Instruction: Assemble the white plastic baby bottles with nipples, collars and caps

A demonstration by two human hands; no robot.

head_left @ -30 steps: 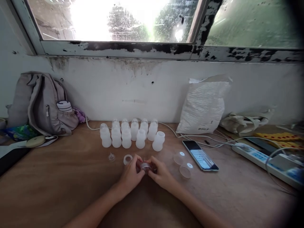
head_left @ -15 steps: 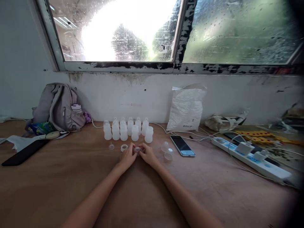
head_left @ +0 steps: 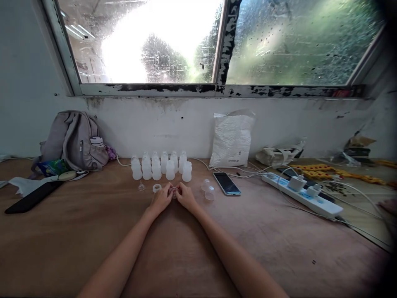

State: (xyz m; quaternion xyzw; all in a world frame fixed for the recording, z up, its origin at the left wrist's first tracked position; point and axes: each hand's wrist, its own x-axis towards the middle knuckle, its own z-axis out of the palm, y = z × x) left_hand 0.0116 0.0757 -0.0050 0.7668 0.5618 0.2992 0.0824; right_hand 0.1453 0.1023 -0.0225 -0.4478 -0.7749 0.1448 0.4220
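My left hand [head_left: 161,198] and my right hand [head_left: 186,196] meet over the table, fingertips pinched on a small clear round bottle part [head_left: 174,190]. The fingers cover most of it, so whether it is a ring, a teat or both together I cannot tell. Just left of my left hand lies a whitish screw ring [head_left: 157,188]. Farther left a clear bottle teat [head_left: 141,186] stands on its base. Two clear bottle caps [head_left: 209,193] sit to the right of my right hand. Beyond my hands stand several frosted baby bottles [head_left: 146,170] in rows, most of the back ones with clear tops.
A phone [head_left: 227,183] lies right of the caps. A white power strip [head_left: 302,195] with chargers and cables runs farther right. A white plastic bag [head_left: 232,140] leans on the wall. At left are a grey backpack [head_left: 72,140] and a flat black object [head_left: 34,197].
The view has turned slightly right, so everything sits farther left in the picture. Both hands stay together on the small clear part, with the fingers slightly shifted around it.
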